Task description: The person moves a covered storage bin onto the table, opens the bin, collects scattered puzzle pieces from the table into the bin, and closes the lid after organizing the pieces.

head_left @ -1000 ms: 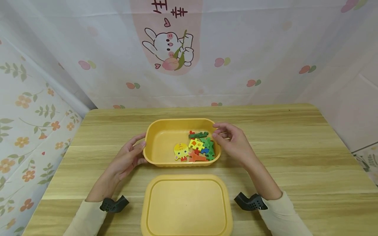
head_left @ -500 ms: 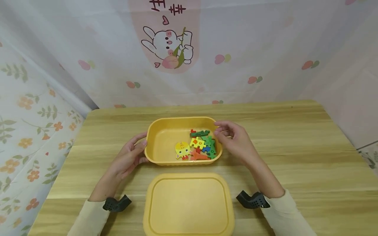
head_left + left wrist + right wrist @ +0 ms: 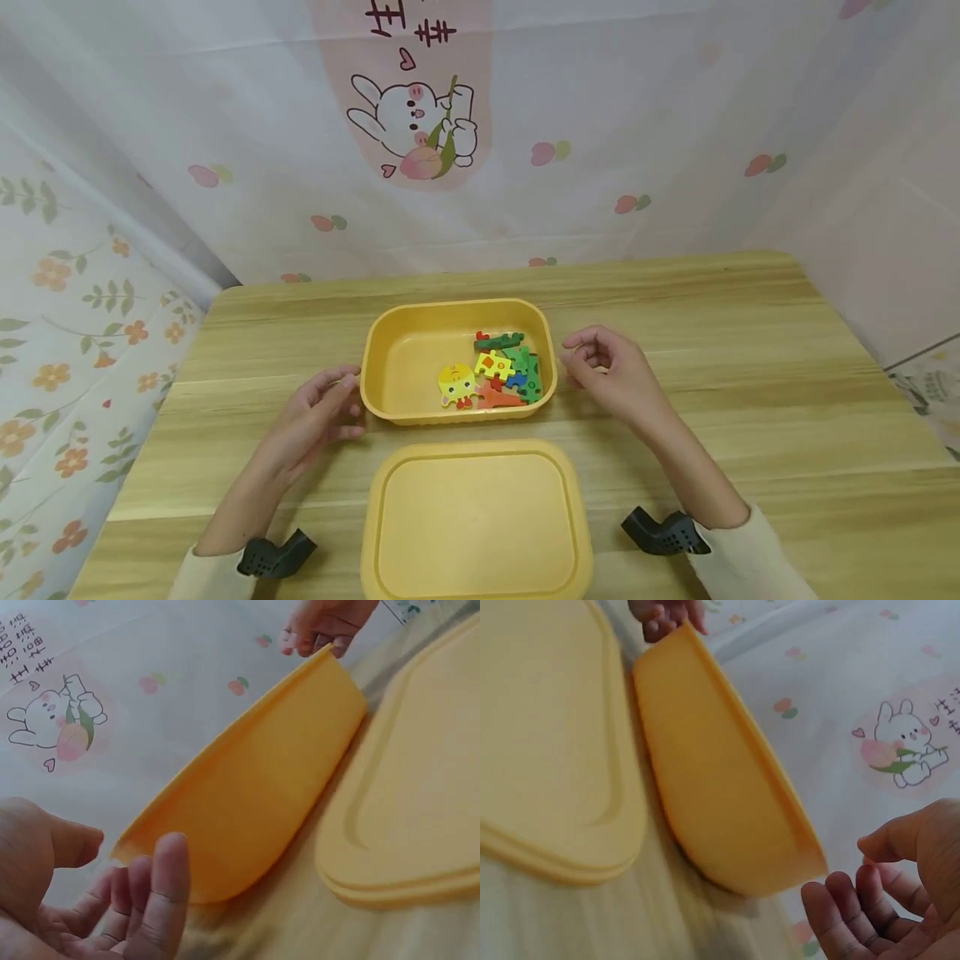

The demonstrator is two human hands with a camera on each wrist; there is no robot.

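Note:
A yellow plastic box (image 3: 405, 358) sits on the table in the head view, with several puzzle pieces in its right half. Among them are a yellow animal-face piece (image 3: 457, 385), a yellow piece with orange marks (image 3: 495, 365), a dark green piece (image 3: 498, 342) and an orange piece (image 3: 500, 397). My left hand (image 3: 315, 421) is at the box's left end, fingertips right by the rim, thumb and fingers spread apart. Off the right end, my right hand (image 3: 615, 379) hovers with loosely bent fingers and nothing between them. In both wrist views the box's contents are hidden behind its wall.
A flat yellow lid (image 3: 476, 521) lies on the wooden table (image 3: 712, 333) in front of the box. Patterned cloth (image 3: 600, 108) hangs behind the table and along its left side. Each wrist wears a black camera mount (image 3: 277, 557).
Both hands have let go of the box's ends and drawn outward, the right one farther. The box and its pieces stay in place; the head view has shifted a little.

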